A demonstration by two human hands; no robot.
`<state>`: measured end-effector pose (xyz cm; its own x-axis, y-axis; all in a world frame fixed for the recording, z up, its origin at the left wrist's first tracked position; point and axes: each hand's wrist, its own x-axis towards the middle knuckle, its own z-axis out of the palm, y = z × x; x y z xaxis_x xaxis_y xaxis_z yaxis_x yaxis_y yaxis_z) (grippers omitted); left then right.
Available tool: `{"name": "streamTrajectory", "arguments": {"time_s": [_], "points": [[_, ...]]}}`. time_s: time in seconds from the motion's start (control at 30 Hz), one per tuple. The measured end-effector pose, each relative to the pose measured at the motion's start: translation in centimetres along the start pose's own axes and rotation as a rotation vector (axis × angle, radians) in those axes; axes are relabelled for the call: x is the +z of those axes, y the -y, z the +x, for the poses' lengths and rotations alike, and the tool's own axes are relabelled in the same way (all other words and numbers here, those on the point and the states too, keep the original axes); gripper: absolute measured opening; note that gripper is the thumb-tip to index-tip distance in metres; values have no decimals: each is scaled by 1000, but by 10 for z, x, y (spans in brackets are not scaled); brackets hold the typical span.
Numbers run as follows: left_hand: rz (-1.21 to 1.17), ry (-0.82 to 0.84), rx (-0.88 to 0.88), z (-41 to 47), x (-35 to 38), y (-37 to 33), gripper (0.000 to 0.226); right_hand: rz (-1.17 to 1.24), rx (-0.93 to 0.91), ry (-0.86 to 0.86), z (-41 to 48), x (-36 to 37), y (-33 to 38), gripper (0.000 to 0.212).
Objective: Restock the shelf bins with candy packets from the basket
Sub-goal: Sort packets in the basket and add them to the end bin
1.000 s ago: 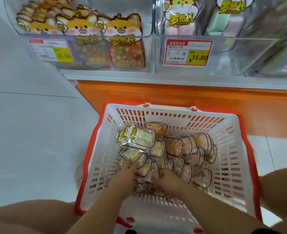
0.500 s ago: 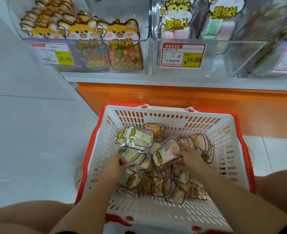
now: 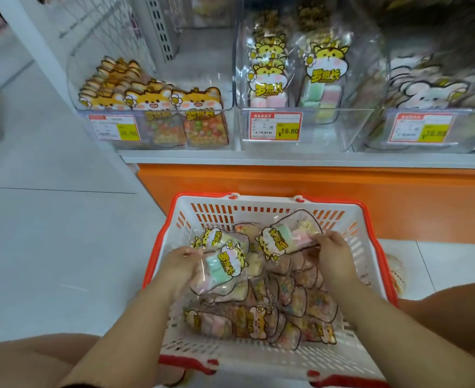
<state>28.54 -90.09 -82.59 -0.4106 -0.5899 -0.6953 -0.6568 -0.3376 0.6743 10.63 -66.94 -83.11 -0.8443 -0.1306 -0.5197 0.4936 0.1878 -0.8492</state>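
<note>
A white basket with a red rim (image 3: 264, 211) sits on the floor below the shelf, holding several clear candy packets (image 3: 292, 312) printed with a yellow cartoon animal. My left hand (image 3: 179, 266) grips a marshmallow packet (image 3: 222, 271) lifted above the pile at the basket's left. My right hand (image 3: 333, 252) pinches another marshmallow packet (image 3: 286, 236) by its lower end, raised near the basket's far side. Above, the middle clear bin (image 3: 300, 135) holds matching marshmallow packets (image 3: 268, 82) standing upright.
The left bin (image 3: 96, 127) holds orange-topped packets of coloured candy balls (image 3: 200, 116). The right bin (image 3: 426, 133) holds paler packets, blurred. An orange shelf base (image 3: 286, 183) runs behind the basket. My bare knees (image 3: 26, 359) flank it on white floor tiles.
Both hands have risen out of the pile, each lifting a marshmallow packet. The view has tilted up, showing more of the shelf bins.
</note>
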Motion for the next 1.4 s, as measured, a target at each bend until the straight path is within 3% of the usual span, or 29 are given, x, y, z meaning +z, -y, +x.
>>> {"name": "streamTrajectory", "arguments": {"time_s": [0.07,0.13,0.3,0.37,0.43,0.63,0.8,0.87,1.03,1.13,1.33,1.4], "points": [[-304,67,-80,-10,5,-5,19,117,-17,26,-5,2,10,9],[-457,138,-118,-22,9,-17,22,200,-11,80,-14,7,18,3],[-623,346,-162,-55,13,-43,34,320,46,225,-44,16,27,25],[-629,386,-153,-69,14,-48,32,332,48,306,-55,14,31,44],[-621,403,-105,-83,17,-49,36,273,21,411,-64,9,36,68],[-712,473,100,-117,27,-48,42,6,-142,502,-78,-11,64,92],[-721,531,157,-129,35,-50,79,-53,-228,470,-84,-32,77,73],[-701,528,135,-131,40,-50,84,-113,-257,483,-83,-38,77,67],[-621,522,109,-134,51,-46,49,-249,-222,570,-93,-40,76,83],[-572,476,138,-128,50,-43,66,-335,-254,594,-101,-33,73,68],[-295,357,324,-127,58,-47,59,-223,-341,603,-107,-32,76,25],[-262,313,363,-129,66,-52,44,-158,-371,545,-104,-32,78,33]]}}
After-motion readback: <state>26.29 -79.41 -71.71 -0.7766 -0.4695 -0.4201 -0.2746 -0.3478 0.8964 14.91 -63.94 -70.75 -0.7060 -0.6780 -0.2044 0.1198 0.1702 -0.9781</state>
